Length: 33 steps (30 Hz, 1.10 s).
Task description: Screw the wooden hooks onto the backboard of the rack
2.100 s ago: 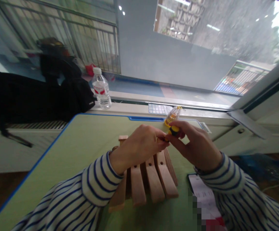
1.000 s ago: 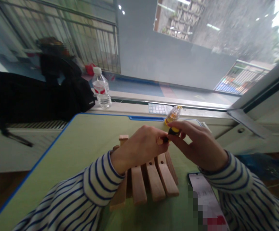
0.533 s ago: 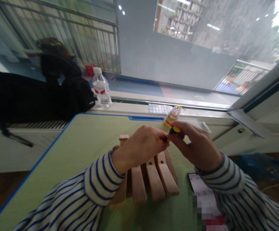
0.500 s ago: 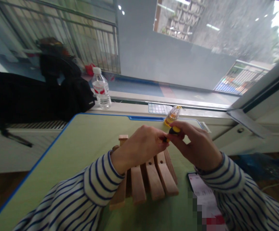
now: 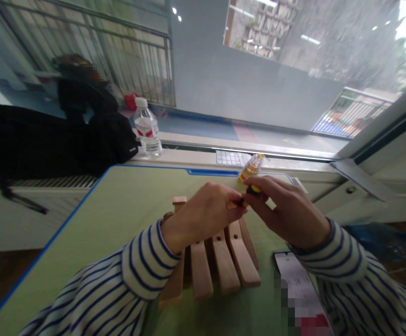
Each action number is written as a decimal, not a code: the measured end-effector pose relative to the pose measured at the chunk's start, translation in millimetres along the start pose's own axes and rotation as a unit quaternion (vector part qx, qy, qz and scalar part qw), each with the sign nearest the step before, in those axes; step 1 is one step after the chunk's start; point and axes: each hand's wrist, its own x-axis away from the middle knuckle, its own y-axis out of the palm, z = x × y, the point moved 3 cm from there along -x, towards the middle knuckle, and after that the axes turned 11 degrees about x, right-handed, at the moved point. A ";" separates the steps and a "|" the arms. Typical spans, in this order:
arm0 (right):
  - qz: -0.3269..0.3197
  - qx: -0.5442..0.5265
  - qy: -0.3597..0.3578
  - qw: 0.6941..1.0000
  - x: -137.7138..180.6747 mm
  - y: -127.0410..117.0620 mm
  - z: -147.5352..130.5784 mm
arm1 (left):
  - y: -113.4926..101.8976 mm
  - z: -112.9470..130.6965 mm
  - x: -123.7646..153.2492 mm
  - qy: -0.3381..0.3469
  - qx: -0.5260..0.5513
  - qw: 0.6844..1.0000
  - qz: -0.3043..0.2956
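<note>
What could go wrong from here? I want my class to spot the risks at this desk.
The small yellow-handled screwdriver in the right hand meets the small wooden piece pinched by the left hand, so a slip might jab those fingers. The piece could also drop among the wooden slats below. The right forearm sits close to the phone, which might get nudged.

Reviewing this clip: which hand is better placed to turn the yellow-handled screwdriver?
Probably the right: the right hand grips the screwdriver's yellow-and-black handle, while the left hand pinches a small wooden piece at its tip.
</note>
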 end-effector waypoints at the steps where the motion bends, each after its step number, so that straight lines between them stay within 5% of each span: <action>1: 0.002 0.002 -0.001 1.000 0.3 0.0 0.1 | 0.5 -0.4 0.2 -0.001 0.001 1.000 0.000; 33: 0.009 0.008 0.007 1.000 -0.5 0.9 -0.5 | -1.5 0.7 -1.9 -0.002 -0.012 1.000 0.004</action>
